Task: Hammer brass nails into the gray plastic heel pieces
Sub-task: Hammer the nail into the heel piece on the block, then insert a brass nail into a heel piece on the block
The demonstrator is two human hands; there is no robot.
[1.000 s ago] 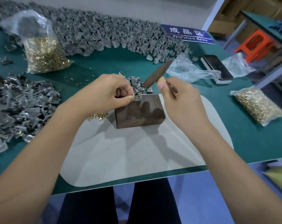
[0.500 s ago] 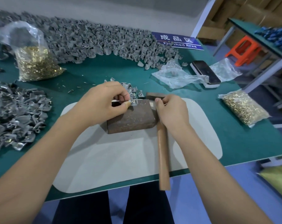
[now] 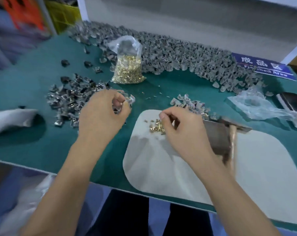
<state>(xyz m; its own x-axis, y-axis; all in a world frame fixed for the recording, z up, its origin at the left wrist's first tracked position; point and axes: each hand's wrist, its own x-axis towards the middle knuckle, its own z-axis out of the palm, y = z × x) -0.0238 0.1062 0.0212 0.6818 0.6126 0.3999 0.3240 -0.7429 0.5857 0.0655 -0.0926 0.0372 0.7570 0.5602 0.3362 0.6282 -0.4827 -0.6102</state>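
The left hand (image 3: 103,114) now pinches a gray plastic heel piece (image 3: 131,100) over the green table (image 3: 33,142), beside the left pile. The right hand (image 3: 183,128) has let go of the wooden-handled hammer (image 3: 232,133), fingers curled over loose brass nails (image 3: 157,127) on the white mat (image 3: 246,176); whether it grips one, I cannot tell. The hammer leans on the brown metal block (image 3: 215,137) to the right.

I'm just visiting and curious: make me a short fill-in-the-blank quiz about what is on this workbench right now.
1. The left hand holds a small gray plastic heel piece over the ___ tabletop.
2. The right hand reaches into loose ___ nails on the pale mat.
3. The wooden-handled hammer leans against the brown metal ___.
4. The clear plastic bag holds brass ___.

Missing words: green; brass; block; nails
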